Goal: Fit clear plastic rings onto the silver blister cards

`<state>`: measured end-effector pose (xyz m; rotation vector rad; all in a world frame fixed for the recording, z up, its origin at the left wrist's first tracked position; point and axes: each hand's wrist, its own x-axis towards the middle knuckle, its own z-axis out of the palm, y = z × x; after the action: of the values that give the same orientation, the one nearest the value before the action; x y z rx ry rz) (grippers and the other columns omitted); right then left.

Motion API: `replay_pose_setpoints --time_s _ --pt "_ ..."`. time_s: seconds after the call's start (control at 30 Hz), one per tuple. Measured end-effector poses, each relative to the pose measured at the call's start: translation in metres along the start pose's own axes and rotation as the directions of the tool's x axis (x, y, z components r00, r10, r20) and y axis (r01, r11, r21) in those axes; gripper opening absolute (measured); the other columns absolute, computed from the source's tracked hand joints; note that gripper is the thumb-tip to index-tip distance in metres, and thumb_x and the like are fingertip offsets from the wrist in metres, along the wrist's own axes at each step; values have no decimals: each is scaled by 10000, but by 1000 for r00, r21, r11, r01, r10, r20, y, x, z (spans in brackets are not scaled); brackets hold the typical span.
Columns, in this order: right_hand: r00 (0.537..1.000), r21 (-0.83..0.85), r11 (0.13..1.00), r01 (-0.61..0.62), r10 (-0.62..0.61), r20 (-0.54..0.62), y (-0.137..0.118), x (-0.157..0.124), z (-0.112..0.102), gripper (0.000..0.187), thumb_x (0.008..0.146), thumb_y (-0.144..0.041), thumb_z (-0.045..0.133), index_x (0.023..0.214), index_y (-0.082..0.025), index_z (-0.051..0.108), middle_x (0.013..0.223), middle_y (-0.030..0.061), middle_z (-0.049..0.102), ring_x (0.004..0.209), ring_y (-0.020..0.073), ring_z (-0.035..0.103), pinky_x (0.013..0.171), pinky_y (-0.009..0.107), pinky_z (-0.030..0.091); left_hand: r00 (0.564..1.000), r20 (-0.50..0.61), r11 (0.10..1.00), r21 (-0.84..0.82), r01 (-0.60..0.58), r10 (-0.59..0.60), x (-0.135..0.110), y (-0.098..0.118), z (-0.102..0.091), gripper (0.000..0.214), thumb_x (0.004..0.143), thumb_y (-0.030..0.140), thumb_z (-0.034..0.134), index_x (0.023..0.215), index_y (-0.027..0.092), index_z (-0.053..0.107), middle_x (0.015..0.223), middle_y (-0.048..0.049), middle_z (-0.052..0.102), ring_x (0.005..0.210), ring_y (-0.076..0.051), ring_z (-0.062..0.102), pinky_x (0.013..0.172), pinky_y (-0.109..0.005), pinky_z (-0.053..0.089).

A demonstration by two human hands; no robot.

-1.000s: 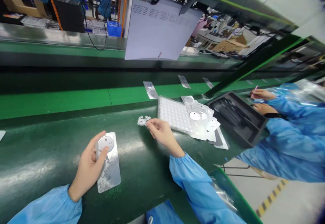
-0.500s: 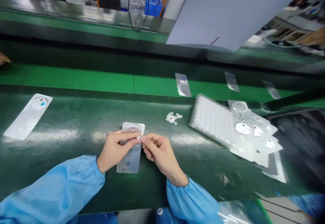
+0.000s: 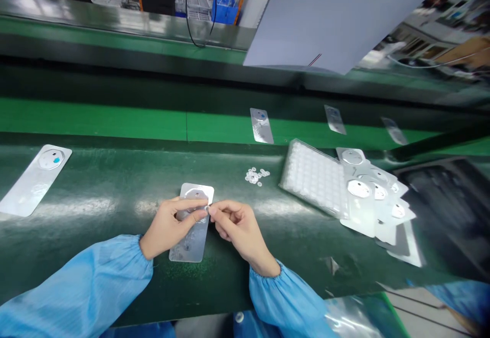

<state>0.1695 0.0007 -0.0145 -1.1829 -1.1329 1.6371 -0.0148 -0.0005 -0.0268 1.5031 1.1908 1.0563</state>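
My left hand [image 3: 172,223] pinches a tiny whitish ring-like piece [image 3: 207,208] between thumb and forefinger. At the same piece, the fingertips of my right hand [image 3: 237,228] are pinched together, meeting the left ones; whether they grip the ring or a film on it is too small to tell. Beneath both hands a silver rectangular plate [image 3: 190,246] with a round-cornered recess and small hole near its top lies flat on the green bench. Part of that plate is hidden by my left hand. To the right lies a loose heap of small clear rings [image 3: 252,176].
A clear tray of white round parts [image 3: 314,179] sits right, beside a pile of silver plates [image 3: 367,215]. Another plate with a blue dot [image 3: 32,187] lies left. Several plates ride the green belt [image 3: 218,126] behind. A paper sheet [image 3: 302,21] hangs above.
The whole view has shifted slightly left. The belt's seam and plates have moved further left than the bench things. Both hands keep nearly the same pinch over the plate.
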Motion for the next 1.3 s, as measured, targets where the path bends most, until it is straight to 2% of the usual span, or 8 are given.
replay_pose_setpoints --time_s 0.13,0.23,0.4,0.67,0.97,1.17,1.23,1.3 --pt "998 -40 997 63 -64 -21 5 -1 -1 384 817 -546 795 779 -170 727 596 7 614 409 74 398 375 218 276 1000 15 1000 -2 5 -5 1 0 -1 140 894 321 740 930 220 830 998 -57 816 981 -244 754 917 -336 582" --pt "992 -162 980 112 -120 -39 7 -2 -4 359 842 -530 778 799 -174 754 600 18 629 444 99 449 405 230 336 999 49 1000 22 13 -14 1 4 -2 148 909 307 707 918 203 812 983 -49 812 949 -234 749 882 -317 571" --pt "960 -423 871 249 -279 -9 9 -5 -8 283 946 -445 683 892 -186 782 748 58 703 532 132 533 472 256 402 997 78 997 70 21 -26 -1 10 -3 145 913 269 677 851 200 789 902 -17 799 855 -201 734 829 -279 548" --pt "947 -494 818 294 -321 33 8 -6 -8 228 972 -377 650 886 -188 743 664 21 642 519 126 521 471 249 387 996 90 997 71 2 -9 -1 7 -3 154 929 266 663 899 204 801 937 -20 802 891 -201 737 849 -275 553" --pt "954 -480 833 275 -297 33 9 -6 -7 232 967 -367 632 864 -176 711 629 1 592 502 111 489 460 227 366 996 68 996 71 46 -51 0 4 -3 115 895 270 712 880 218 813 915 -13 807 860 -200 745 817 -281 565" --pt "960 -508 831 227 -279 -27 6 -5 -5 236 948 -375 637 848 -176 716 593 -15 575 498 108 477 467 223 360 997 62 998 55 42 -45 -1 3 -1 171 894 197 671 1005 228 798 1053 -17 801 1004 -213 738 925 -292 551" --pt "964 -470 862 190 -255 -78 6 -4 -2 253 941 -394 639 850 -173 721 596 -12 587 492 108 484 463 219 369 998 32 999 33 44 -45 -1 3 0 281 885 191 679 1155 226 748 1152 -38 774 1042 -223 724 929 -303 549" --pt "962 -432 886 167 -243 -125 7 -3 2 270 927 -410 646 837 -168 725 626 5 626 503 112 509 472 218 393 998 25 998 -21 54 -53 -2 2 1 478 891 201 685 1363 234 619 1148 -54 758 969 -211 722 852 -295 559"
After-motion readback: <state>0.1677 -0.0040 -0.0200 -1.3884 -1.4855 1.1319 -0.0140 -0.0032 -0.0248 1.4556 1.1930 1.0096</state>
